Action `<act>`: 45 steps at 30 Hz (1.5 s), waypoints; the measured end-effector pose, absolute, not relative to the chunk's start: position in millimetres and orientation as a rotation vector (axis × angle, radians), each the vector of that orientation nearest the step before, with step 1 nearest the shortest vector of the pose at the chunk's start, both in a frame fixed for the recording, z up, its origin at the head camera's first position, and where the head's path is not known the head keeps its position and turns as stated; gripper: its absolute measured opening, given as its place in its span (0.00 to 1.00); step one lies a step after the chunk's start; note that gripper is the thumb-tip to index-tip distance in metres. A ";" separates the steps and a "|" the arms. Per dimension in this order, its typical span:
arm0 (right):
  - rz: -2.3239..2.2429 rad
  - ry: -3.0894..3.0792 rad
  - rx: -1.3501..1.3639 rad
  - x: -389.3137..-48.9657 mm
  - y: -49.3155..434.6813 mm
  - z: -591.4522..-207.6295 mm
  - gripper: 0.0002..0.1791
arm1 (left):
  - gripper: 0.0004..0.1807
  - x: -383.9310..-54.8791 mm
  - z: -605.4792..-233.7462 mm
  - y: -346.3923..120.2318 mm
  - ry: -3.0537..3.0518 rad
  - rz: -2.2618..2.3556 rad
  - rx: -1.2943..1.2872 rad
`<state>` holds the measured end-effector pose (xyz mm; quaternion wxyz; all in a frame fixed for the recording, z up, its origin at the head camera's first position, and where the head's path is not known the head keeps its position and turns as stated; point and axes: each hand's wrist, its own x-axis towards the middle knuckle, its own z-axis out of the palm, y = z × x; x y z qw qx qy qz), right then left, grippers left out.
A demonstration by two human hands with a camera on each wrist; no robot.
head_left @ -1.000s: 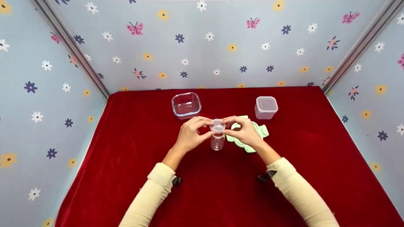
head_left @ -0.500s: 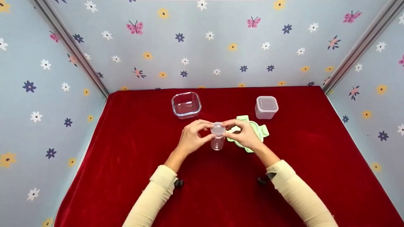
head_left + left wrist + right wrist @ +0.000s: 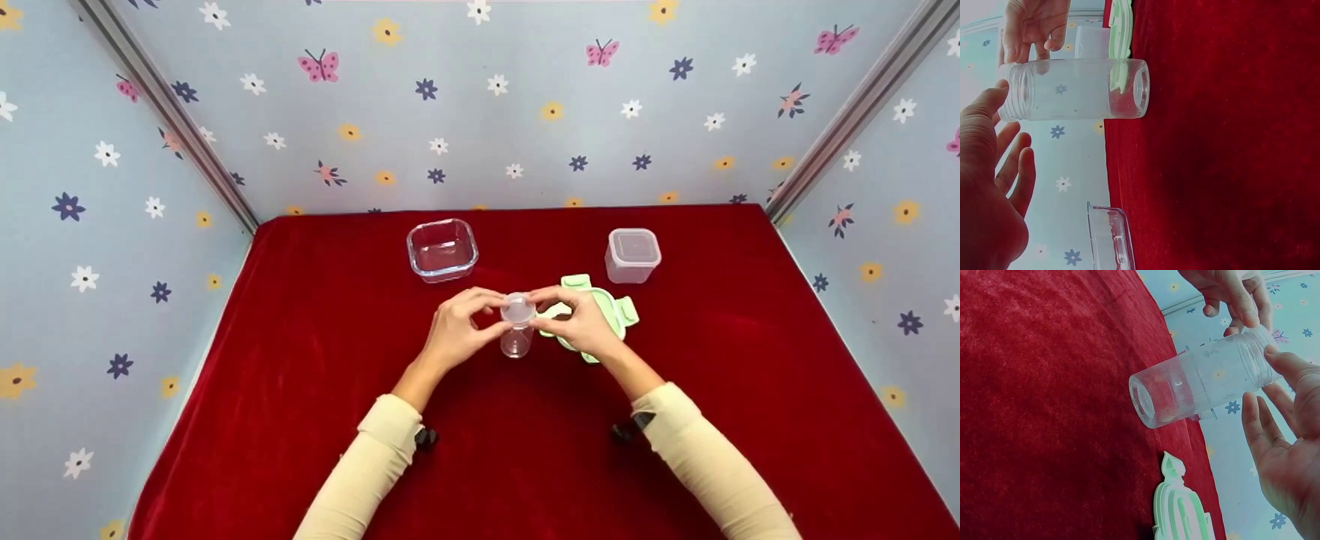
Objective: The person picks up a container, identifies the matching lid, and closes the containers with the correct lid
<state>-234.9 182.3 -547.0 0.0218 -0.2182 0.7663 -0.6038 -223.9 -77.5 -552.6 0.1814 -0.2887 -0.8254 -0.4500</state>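
Observation:
A clear cylindrical jar stands upright on the red cloth in the head view, its threaded neck visible in both wrist views. On its mouth lies a translucent round lid. My left hand pinches the left side of the lid between thumb and fingers. From the other side, my right hand pinches the lid's right edge in the same way. In the right wrist view the jar appears tilted because of the camera angle. How tightly the lid sits cannot be made out.
A green clip lid lies just right of the jar, partly under my right hand. Behind it stands a small translucent square tub with a lid. A square glass dish is at the back left. Flower-patterned walls enclose the table.
The small lid has come down from a raised, tilted position to lie flatter on the jar's mouth. Both hands have lowered slightly with it, keeping their pinch.

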 end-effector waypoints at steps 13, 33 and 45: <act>-1.868 2.376 -0.698 -234.5 184.4 -553.7 0.19 | 0.16 -224.3 -557.1 -77.3 -2.388 -1.291 -0.810; -1.875 2.346 -0.696 -238.6 191.4 -543.4 0.23 | 0.22 -222.8 -555.8 -86.2 -2.400 -1.258 -0.769; -1.682 2.547 -0.793 -242.7 180.1 -524.5 0.26 | 0.21 -214.1 -557.9 -112.3 -2.383 -1.261 -0.729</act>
